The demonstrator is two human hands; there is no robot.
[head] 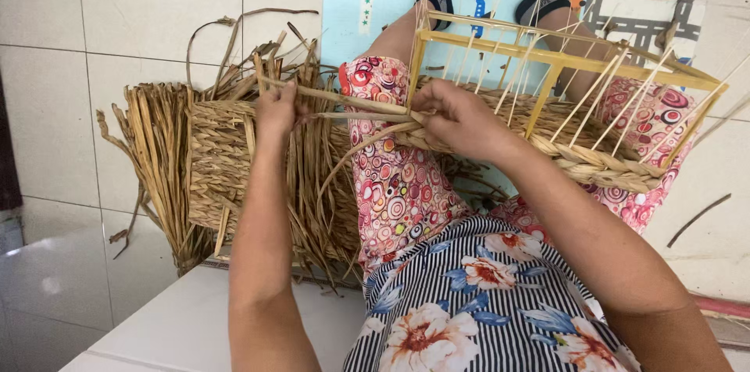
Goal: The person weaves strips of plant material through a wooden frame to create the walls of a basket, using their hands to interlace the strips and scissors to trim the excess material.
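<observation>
A half-woven straw basket (pixel 578 157) built on a yellow rectangular frame (pixel 547 55) with thin upright sticks rests across my lap. My right hand (pixel 461 118) presses on the woven rim at the basket's left corner, fingers closed on the strands there. My left hand (pixel 277 110) is out to the left, pinching the free ends of dried straw strands (pixel 355 102) that run tight across to the right hand.
A finished woven basket (pixel 219 161) and a heap of loose dried straw (pixel 156 153) lie on the tiled floor at my left. A light blue mat (pixel 348 20) lies under my feet. A white surface (pixel 195 325) sits at bottom left.
</observation>
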